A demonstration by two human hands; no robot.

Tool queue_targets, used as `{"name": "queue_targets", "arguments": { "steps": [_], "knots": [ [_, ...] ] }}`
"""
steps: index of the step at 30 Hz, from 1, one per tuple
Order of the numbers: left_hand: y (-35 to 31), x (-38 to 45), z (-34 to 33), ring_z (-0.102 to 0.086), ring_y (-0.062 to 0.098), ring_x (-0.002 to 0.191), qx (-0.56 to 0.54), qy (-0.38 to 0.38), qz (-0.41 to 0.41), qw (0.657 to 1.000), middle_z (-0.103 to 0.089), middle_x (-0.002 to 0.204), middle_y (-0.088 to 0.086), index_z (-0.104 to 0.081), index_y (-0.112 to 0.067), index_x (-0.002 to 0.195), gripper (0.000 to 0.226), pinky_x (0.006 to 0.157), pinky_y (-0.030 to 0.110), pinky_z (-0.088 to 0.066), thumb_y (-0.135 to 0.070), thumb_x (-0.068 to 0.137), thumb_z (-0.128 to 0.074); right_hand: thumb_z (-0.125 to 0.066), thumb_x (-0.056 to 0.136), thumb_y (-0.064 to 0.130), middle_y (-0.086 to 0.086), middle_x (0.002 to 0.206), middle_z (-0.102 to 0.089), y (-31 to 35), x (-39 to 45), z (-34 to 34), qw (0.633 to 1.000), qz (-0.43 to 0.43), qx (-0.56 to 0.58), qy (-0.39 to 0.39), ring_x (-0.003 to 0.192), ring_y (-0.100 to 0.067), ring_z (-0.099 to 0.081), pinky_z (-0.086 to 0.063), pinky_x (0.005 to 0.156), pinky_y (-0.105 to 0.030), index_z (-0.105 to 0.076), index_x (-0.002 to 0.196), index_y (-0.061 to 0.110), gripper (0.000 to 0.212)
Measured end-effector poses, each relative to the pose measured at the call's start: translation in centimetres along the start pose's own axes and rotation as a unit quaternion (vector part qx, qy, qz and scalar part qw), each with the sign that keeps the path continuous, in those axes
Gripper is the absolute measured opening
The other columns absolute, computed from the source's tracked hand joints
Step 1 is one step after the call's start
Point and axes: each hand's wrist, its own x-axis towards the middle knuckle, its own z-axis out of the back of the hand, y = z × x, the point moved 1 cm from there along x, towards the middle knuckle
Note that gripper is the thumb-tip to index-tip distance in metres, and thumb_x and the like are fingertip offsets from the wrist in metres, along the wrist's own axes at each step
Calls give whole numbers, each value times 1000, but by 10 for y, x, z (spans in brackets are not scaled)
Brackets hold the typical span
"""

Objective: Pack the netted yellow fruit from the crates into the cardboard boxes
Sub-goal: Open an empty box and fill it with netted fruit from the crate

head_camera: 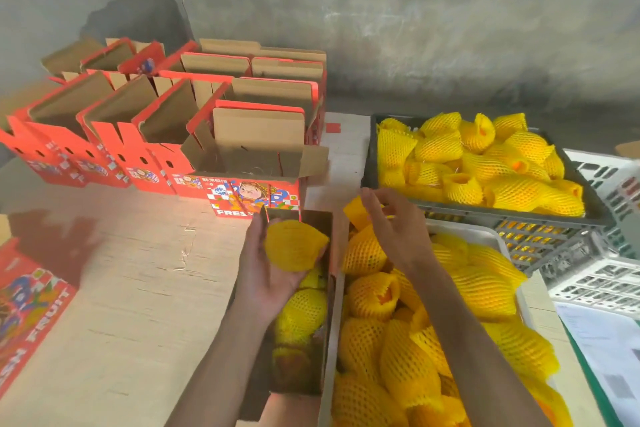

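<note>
My left hand cups a netted yellow fruit over the narrow open cardboard box in front of me. More netted fruit lie inside that box. My right hand hovers above the near white crate of netted fruit, fingers loosely spread, holding nothing that I can see. A second dark crate behind it is heaped with netted fruit.
Several open red cardboard boxes stand in rows at the back left. A flat red box lies at the left edge. Empty white crates and a printed paper sheet sit on the right. A concrete wall closes the back.
</note>
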Motion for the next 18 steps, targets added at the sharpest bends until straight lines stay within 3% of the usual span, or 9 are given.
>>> {"name": "queue_targets", "arguments": {
  "steps": [2,3,6,8,10,13,15,16,18],
  "knots": [
    [-7,0,12,-65,33,114,158,-71,2,985,-67,126,13,-68,-19,127,59,105,54,-47,-46,77,-84,-53,97,67,9,114,-69,-25,1,-7,995,-11,-95,28,105,-10,-65,-55,81,-27,-72,116,23,52],
    [-9,-1,14,-65,27,113,285,-110,-14,952,-68,123,7,-73,-27,115,44,101,48,-51,-43,75,-85,-57,96,62,6,118,-66,-36,-1,-12,986,3,-156,59,111,-13,-61,-53,88,-29,-73,115,22,47],
    [-5,-2,16,-63,11,102,640,-113,-67,757,-66,108,-14,-73,-37,99,24,78,26,-49,-36,77,-83,-70,88,59,1,116,-61,-52,-10,-31,951,97,-291,50,110,-21,-54,-52,84,-34,-76,105,22,41],
    [4,-1,17,-63,14,102,768,-77,-18,635,-61,107,-13,-70,-36,106,28,77,24,-47,-31,81,-80,-74,81,61,-3,114,-60,-48,-19,-37,935,124,-333,-4,107,-25,-54,-54,79,-38,-75,102,20,45],
    [14,1,20,-62,23,115,852,-51,72,517,-65,118,-4,-67,-32,118,32,90,31,-49,-24,87,-71,-75,77,67,-7,121,-57,-45,-24,-38,919,98,-381,-22,111,-28,-52,-52,84,-41,-70,109,21,56],
    [31,5,30,-44,26,141,915,-20,152,374,-54,147,5,-56,-20,137,41,120,38,-25,-22,96,-60,-70,72,80,-12,141,-44,-46,-29,-36,898,23,-438,26,121,-34,-48,-49,94,-43,-54,131,22,84],
    [39,5,34,-31,27,149,923,-3,180,339,-42,158,7,-49,-20,145,48,123,39,-18,-25,99,-59,-67,71,84,-11,146,-38,-45,-32,-37,893,6,-447,40,118,-36,-51,-52,89,-42,-48,136,24,91],
    [41,4,35,-27,29,151,918,6,190,348,-37,159,8,-46,-21,147,51,124,41,-18,-25,99,-60,-67,72,83,-10,146,-36,-44,-33,-38,893,5,-448,40,116,-37,-52,-53,85,-41,-47,136,25,89],
    [43,-1,35,-37,32,143,879,-9,163,448,-45,150,8,-51,-27,139,44,117,43,-30,-27,97,-64,-70,78,75,-8,146,-37,-41,-34,-38,901,17,-432,40,113,-36,-54,-53,80,-39,-50,135,26,78]
  ]
}}
